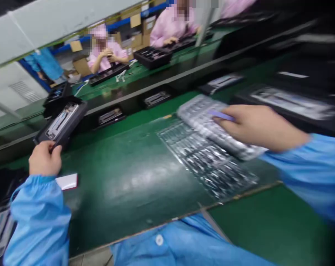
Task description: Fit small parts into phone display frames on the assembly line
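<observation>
My left hand (45, 159) is closed on the near end of a black holder (80, 116), tilted up above the bench at the left. In the holder lies a silver phone frame (62, 121). My right hand (253, 125) pinches a slim purple stick-like tool (222, 115), whose exact kind I cannot make out. Below that hand is a stack of greyish clear blister trays (198, 107). Another transparent blister tray (189, 147) lies flat on the green mat (114, 184), partly under the stack. The right hand is somewhat blurred.
Black holders with phone frames stand along the back, such as one holder (111, 117) and another (157, 98). A larger black tray (239, 99) is at the right. A white card (67, 181) lies by my left sleeve. People in pink work across the line.
</observation>
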`<state>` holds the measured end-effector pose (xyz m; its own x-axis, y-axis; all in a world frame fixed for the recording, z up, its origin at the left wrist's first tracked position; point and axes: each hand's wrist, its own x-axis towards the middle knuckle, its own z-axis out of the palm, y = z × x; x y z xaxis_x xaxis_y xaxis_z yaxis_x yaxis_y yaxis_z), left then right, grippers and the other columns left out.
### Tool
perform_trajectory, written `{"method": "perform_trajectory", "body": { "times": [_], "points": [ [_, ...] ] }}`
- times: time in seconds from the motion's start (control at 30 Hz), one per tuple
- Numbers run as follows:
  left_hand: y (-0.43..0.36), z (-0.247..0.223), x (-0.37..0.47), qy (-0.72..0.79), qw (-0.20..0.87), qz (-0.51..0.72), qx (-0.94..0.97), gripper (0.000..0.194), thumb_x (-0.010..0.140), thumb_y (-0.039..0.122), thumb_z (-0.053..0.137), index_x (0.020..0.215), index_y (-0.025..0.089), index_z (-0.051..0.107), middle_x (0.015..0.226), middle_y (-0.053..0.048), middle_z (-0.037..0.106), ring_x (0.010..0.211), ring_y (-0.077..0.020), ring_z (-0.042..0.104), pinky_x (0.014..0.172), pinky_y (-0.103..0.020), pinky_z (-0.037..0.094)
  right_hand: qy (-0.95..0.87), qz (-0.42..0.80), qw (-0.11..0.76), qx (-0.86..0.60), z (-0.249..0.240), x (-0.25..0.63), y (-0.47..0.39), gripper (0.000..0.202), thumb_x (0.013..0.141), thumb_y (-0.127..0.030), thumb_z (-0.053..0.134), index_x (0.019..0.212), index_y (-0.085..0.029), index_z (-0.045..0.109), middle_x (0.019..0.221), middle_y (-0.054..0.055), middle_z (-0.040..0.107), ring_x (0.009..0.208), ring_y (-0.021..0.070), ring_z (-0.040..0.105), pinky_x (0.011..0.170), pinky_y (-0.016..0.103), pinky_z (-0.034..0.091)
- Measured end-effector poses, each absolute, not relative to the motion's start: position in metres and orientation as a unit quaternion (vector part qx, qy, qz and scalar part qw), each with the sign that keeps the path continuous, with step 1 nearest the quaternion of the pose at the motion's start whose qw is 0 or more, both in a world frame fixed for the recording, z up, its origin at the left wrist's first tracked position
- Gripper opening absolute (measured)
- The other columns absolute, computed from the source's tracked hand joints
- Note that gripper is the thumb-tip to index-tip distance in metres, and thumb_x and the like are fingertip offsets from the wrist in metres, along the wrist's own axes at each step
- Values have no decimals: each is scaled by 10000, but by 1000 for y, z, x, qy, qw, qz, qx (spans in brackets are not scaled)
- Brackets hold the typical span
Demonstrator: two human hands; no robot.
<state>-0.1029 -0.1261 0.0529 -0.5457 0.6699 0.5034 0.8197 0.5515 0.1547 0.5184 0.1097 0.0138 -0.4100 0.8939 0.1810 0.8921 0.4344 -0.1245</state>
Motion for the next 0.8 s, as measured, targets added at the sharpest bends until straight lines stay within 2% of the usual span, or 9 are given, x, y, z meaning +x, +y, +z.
{"method": "perform_trajectory", "body": {
  "times": [0.03, 0.1, 0.2, 0.33, 0.47, 0.6, 0.7, 0.8],
  "points": [
    [-138, 36, -84, -812, 220, -218, -494, 274, 930, 404, 746, 1131, 218, 736, 1060, -48, 749, 1095, -309, 706, 1086, -524, 599, -830, -1, 88, -550, 19, 526, 107, 465, 1160, -467, 502, 1307, -115, 767, 1253, 194, 796, 1133, 288, 732, 1004, 407, 530],
    [-167, -1, -35, -727, 189, -242, -614, 223, 1005, 419, 683, 1113, 228, 719, 1061, -75, 750, 1047, -311, 703, 1009, -488, 606, -820, -1, 55, -570, 20, 525, 111, 491, 1151, -427, 449, 1243, -83, 787, 1170, 231, 813, 1072, 308, 735, 939, 394, 488],
    [-210, -56, 40, -652, 91, -245, -712, 114, 1089, 283, 585, 1103, 236, 688, 1068, -102, 756, 1025, -297, 703, 940, -444, 593, -834, 17, 25, -551, -1, 504, 121, 389, 1082, -355, 521, 1186, -122, 815, 1103, 200, 830, 1009, 297, 741, 900, 375, 478],
    [-253, -101, 87, -640, -2, -236, -732, 155, 1095, 189, 561, 1115, 255, 700, 1058, -77, 774, 999, -268, 714, 907, -420, 566, -861, 51, -10, -506, -39, 486, 119, 333, 994, -317, 582, 1156, -184, 840, 1079, 152, 841, 1006, 298, 760, 920, 369, 506],
    [-264, -100, 81, -660, -60, -249, -706, 79, 1093, 290, 641, 1073, 261, 712, 1027, -63, 770, 1008, -266, 717, 941, -435, 560, -879, 86, -35, -469, -57, 488, 110, 328, 974, -427, 636, 1121, -225, 849, 1048, 116, 840, 978, 291, 766, 914, 370, 524],
    [-230, -88, 78, -722, -20, -270, -637, 65, 1037, 335, 701, 1057, 285, 737, 1124, -82, 774, 1145, -319, 702, 1035, -515, 559, -878, 106, -50, -463, -65, 484, 107, 376, 954, -531, 692, 1056, -204, 848, 990, 136, 826, 939, 298, 761, 866, 380, 518],
    [-204, -85, 88, -739, -43, -239, -628, 80, 997, 293, 724, 1067, 292, 762, 1222, -81, 776, 1234, -329, 675, 1099, -543, 534, -867, 112, -49, -483, -73, 476, 111, 368, 961, -508, 694, 935, -167, 830, 903, 177, 799, 902, 321, 754, 846, 408, 513],
    [-195, -86, 99, -739, -88, -215, -632, 95, 1005, 260, 709, 1074, 287, 767, 1284, -76, 757, 1268, -313, 656, 1132, -537, 503, -857, 135, -44, -495, -76, 471, 115, 286, 925, -440, 759, 825, -175, 803, 791, 152, 759, 827, 306, 735, 821, 409, 502]
  ]
}}
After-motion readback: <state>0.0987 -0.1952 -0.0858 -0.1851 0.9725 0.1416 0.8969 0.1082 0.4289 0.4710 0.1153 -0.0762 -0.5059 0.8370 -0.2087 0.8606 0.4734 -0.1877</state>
